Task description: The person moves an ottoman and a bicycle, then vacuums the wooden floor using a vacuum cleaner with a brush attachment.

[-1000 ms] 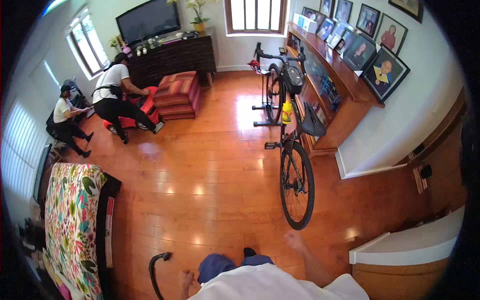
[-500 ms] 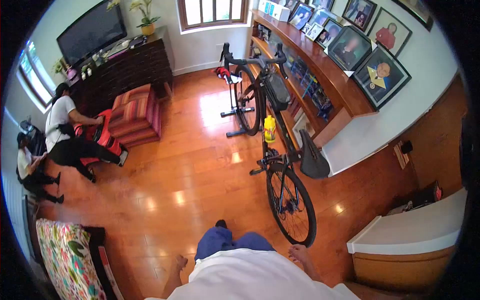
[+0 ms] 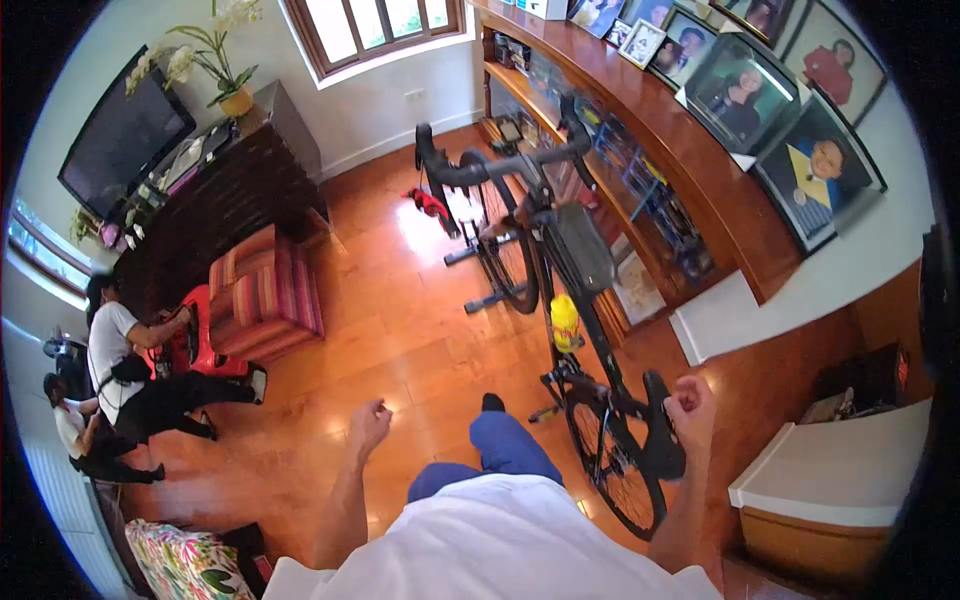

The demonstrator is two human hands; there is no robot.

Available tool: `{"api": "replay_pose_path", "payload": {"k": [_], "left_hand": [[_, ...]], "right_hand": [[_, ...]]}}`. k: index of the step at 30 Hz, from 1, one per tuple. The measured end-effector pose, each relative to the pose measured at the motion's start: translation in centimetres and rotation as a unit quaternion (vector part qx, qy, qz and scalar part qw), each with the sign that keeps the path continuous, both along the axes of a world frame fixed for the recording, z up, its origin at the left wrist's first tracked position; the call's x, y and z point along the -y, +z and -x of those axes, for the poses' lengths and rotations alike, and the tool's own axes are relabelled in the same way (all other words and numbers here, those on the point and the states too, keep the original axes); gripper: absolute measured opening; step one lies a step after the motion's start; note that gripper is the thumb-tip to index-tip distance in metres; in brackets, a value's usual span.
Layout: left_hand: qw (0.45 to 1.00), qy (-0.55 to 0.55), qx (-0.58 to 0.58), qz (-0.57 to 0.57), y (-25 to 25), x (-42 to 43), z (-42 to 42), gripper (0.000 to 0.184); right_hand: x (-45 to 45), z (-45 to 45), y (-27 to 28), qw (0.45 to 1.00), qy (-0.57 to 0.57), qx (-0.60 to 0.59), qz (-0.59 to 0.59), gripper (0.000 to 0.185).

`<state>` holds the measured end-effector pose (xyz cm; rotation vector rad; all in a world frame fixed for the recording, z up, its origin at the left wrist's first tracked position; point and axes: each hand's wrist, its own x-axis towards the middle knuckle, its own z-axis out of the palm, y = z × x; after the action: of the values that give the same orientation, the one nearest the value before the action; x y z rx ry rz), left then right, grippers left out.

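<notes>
A black bicycle [image 3: 595,345] stands upright ahead of me and to the right, with a yellow bottle [image 3: 565,322] on its frame. Close by the black saddle [image 3: 662,430] is my right hand [image 3: 692,410], its fingers curled in with nothing visible in them; whether it touches the saddle I cannot tell. Over the wooden floor [image 3: 390,330], away from the bicycle, I hold my left hand [image 3: 371,424] with its fingers curled and nothing seen inside. Drop handlebars [image 3: 505,170] point away from me.
Two people [image 3: 125,345] are at the left, one bent over a red object [image 3: 205,335] beside a striped ottoman [image 3: 262,295]. A wooden shelf [image 3: 640,130] with framed photos runs along the right. Nearer stands a white-topped cabinet [image 3: 830,470]. A flowered cushion [image 3: 185,560] is at lower left.
I have come closer to the bicycle. Both hands have risen and moved forward, the right one up to beside the saddle. The person by the red object remains bent over.
</notes>
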<state>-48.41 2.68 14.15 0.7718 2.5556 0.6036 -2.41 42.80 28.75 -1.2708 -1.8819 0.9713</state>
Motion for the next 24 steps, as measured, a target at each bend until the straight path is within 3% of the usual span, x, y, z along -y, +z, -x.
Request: {"api": "replay_pose_path", "payload": {"k": [2,3,5,6,8,9,11,12,13,14,16,17,19,20,22,24], "left_hand": [[0.994,0.005,0.086,-0.066,1.6,-3.0,0.8,0.047],[0.995,0.002,0.091,-0.032,4.9,-5.5,1.2,0.047],[0.993,0.022,0.107,-0.051,8.2,-9.0,2.0,0.046],[0.990,0.038,0.109,-0.078,9.5,-11.1,3.1,0.046],[0.992,0.008,0.083,-0.099,11.8,-15.5,5.7,0.045],[0.991,-0.026,0.059,-0.118,12.9,-17.4,6.7,0.044],[0.980,-0.039,0.089,-0.172,15.7,-22.8,9.1,0.046],[0.979,-0.095,0.005,-0.183,17.0,-25.8,10.6,0.047],[0.966,-0.152,-0.078,-0.192,18.4,-28.5,11.8,0.049],[0.964,-0.160,-0.077,-0.198,19.7,-31.7,13.2,0.049],[0.915,-0.239,-0.209,-0.249,21.1,-37.3,14.9,0.057],[0.917,-0.240,-0.202,-0.245,21.0,-39.9,15.5,0.057],[0.883,-0.311,-0.261,-0.236,20.5,-44.3,16.7,0.060],[0.883,-0.317,-0.256,-0.233,19.9,-45.4,17.0,0.060],[0.920,-0.346,-0.171,-0.075,17.8,-47.8,17.4,0.056],[0.915,-0.349,-0.195,-0.041,16.9,-49.1,17.9,0.042]], "right_hand": [[-5.5,4.5,-2.5,0.985,0.058,-0.053,0.154,0.022],[-7.7,6.0,-4.2,0.984,0.059,-0.045,0.160,0.022],[-12.0,8.4,-7.5,0.970,0.160,0.165,0.077,0.049],[-13.4,9.8,-7.9,0.969,0.161,0.169,0.077,0.049],[-15.0,12.4,-9.3,0.895,0.217,0.334,0.201,0.073],[-16.0,12.6,-11.5,0.869,0.252,0.353,0.240,0.090],[-15.7,12.9,-14.8,0.840,0.264,0.379,0.283,0.084],[-16.1,13.7,-15.3,0.817,0.279,0.400,0.307,0.077],[-16.4,14.9,-15.0,0.790,0.358,0.337,0.365,0.066],[-15.9,15.3,-16.0,0.795,0.349,0.336,0.364,0.066],[-14.4,14.1,-20.3,0.792,0.308,0.383,0.361,0.051],[-14.5,14.5,-20.0,0.788,0.308,0.385,0.369,0.051],[-13.3,15.2,-19.5,0.810,0.240,0.259,0.469,0.039],[-13.0,15.3,-19.2,0.808,0.235,0.257,0.476,0.039],[-13.2,16.0,-18.2,0.796,0.187,0.186,0.545,0.028],[-13.7,16.4,-18.0,0.788,0.191,0.193,0.553,0.024]]}}
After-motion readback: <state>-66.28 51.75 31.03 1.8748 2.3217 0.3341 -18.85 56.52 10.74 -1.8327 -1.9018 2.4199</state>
